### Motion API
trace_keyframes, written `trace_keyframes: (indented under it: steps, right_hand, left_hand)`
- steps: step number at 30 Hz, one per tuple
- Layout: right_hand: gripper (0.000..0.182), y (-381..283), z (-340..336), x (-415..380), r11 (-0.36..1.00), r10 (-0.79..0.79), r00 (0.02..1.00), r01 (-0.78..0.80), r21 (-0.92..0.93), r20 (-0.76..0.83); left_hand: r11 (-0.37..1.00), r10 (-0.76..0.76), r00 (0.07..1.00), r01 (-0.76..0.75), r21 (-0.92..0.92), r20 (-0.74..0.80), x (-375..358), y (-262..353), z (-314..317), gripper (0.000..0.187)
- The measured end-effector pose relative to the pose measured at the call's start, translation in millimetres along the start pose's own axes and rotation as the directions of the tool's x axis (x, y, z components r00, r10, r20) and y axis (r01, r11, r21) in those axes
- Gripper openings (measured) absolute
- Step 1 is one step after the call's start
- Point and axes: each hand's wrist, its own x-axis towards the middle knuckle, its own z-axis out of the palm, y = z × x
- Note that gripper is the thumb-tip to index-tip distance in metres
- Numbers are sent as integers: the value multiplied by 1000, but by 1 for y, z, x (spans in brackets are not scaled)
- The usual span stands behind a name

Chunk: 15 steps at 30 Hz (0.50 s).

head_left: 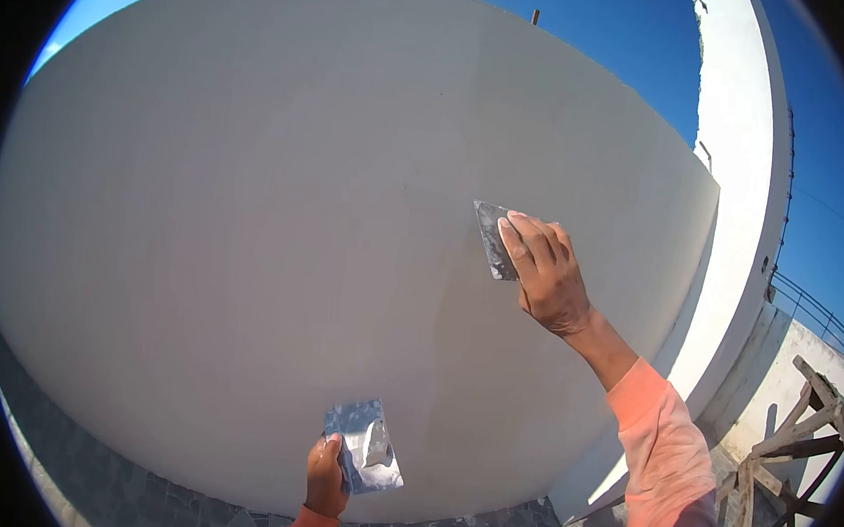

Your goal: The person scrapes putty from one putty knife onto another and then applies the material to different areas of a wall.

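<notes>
A broad grey wall (253,207) fills most of the view, with a darker patch on its right part. My right hand (548,270) is raised against this wall, fingers pressed on a flat metal scraper blade (495,243) whose left edge points up and left. Low in the middle, my left hand (328,473) grips a second flat metal plate (363,442), thumb over its face. White paste (374,444) lies on that plate.
A white pillar (740,118) stands at the right end of the wall. At the lower right is a wooden trestle (794,445) beside a low white wall (769,387) with a railing (815,313). Dark paving (180,513) runs along the bottom.
</notes>
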Motion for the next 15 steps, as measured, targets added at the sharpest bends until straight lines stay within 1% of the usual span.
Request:
trace_keyframes:
  steps: [3, 5, 7, 10, 11, 13, 15]
  right_hand:
    - [47, 67, 0, 51, 983, 151, 977, -165, -83, -148]
    - [48, 121, 13, 73, 934, 316, 934, -337, -120, -168]
    - [53, 161, 16, 85, 880, 428, 896, -442, -175, -114]
    - [51, 187, 19, 90, 870, 475, 880, -474, -138, -31]
    - [51, 188, 25, 88, 875, 467, 884, -467, -129, -32]
    - [51, 173, 30, 87, 885, 451, 892, -452, -111, -34]
    - [51, 141, 34, 82, 908, 398, 916, -400, -120, -45]
  left_hand:
    - [1000, -1, 1000, 1, -3, -5, 1, 0, 0, 18]
    - [1000, -2, 1000, 2, -8, -12, 2, -1, 1, 18]
    - [1000, 1, 1000, -2, -5, -14, 3, -2, -1, 17]
    - [1000, 5, 1000, -5, 7, -15, 3, -3, -3, 17]
    - [1000, 7, 1000, -7, 9, -17, 2, -2, 1, 17]
    - [1000, 15, 1000, -14, 20, -11, 2, -3, -2, 17]
    - [999, 24, 1000, -24, 36, 5, 6, -10, -15, 18]
